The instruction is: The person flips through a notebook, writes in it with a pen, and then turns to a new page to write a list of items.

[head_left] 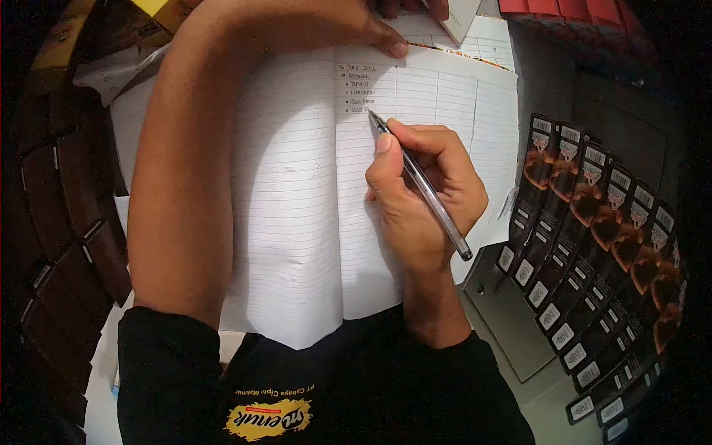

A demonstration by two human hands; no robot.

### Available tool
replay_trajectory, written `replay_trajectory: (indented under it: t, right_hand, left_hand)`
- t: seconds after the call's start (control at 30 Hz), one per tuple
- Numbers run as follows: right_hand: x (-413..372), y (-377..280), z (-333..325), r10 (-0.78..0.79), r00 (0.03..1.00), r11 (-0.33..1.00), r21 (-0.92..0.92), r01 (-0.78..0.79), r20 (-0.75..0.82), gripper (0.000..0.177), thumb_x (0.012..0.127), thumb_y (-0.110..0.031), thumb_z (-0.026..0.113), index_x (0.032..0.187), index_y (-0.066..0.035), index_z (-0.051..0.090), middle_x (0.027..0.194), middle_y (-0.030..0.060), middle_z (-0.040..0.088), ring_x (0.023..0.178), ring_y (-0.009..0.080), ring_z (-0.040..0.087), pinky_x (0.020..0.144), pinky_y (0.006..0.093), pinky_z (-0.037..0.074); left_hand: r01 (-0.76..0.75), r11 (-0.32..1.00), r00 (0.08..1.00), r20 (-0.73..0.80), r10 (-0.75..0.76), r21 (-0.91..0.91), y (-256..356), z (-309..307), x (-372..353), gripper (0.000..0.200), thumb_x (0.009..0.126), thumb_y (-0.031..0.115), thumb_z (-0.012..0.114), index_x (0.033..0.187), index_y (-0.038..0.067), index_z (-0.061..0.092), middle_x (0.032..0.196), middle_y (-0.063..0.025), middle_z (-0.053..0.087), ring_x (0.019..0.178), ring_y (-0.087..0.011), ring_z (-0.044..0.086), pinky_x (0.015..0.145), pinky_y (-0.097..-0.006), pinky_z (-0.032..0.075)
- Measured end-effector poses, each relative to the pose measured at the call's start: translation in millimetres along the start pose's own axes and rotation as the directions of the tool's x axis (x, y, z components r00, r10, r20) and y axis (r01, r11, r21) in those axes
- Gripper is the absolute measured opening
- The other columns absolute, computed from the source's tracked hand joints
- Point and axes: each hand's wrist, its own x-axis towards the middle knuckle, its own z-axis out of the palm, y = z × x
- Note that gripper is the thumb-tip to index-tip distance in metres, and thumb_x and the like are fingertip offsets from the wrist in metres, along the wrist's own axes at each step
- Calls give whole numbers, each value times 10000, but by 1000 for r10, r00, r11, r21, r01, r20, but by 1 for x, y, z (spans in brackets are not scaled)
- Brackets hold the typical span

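Observation:
An open lined notebook [289,215] lies in front of me, with a short handwritten list [360,89] at the top of its right page. My right hand [426,185] grips a clear pen with a black end [434,196], its tip touching the page at the list's last line. My left arm reaches across the notebook's top left. At the top edge, the thumb of my left hand [386,33] rests on the page; its other fingers are partly cut off by the frame, near a small white object [461,18].
Rows of dark printed boxes [593,222] stand at the right. Dark brown packages [67,252] are stacked at the left. Red packages [571,11] lie at the top right, and yellow boxes [111,37] at the top left. More lined paper [493,37] shows behind the notebook.

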Motion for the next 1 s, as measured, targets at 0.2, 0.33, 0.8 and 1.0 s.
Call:
replay_trajectory:
  t: [0.2, 0.33, 0.8, 1.0]
  right_hand:
    - [0, -4, 0, 97, 995, 994, 57, -95, -26, 142, 891, 39, 773, 1018, 56, 711, 908, 83, 705, 753, 69, 687, 631, 206, 566]
    - [-1, -1, -1, 53, 998, 998, 31, -53, -17, 137, 893, 44, 767, 1017, 57, 710, 915, 88, 705, 756, 70, 689, 631, 206, 568]
    - [-3, -2, -2, 86, 996, 996, 20, -85, -29, 140, 887, 55, 773, 1012, 61, 710, 932, 91, 704, 756, 73, 685, 640, 206, 572]
    - [-5, -2, 0, 92, 994, 993, 73, -88, -61, 144, 886, 58, 771, 1014, 64, 706, 903, 89, 697, 755, 69, 680, 633, 202, 563]
  left_hand:
    - [51, 998, 999, -17, -51, 43, 3, 2, 4, 520, 849, 106, 866, 1317, 25, 655, 1277, -142, 708, 1194, -236, 677, 1095, -365, 535]
    - [106, 994, 994, 9, -106, 22, 17, -3, 0, 523, 846, 104, 866, 1320, 29, 657, 1276, -135, 709, 1197, -236, 677, 1100, -362, 529]
    - [57, 995, 996, -68, -51, 81, -1, 8, 1, 539, 843, 96, 870, 1327, 18, 645, 1294, -157, 699, 1211, -238, 674, 1115, -367, 528]
    - [79, 995, 997, -9, -78, 59, 9, 1, 1, 540, 837, 93, 873, 1318, 10, 642, 1287, -156, 698, 1222, -235, 668, 1126, -370, 524]
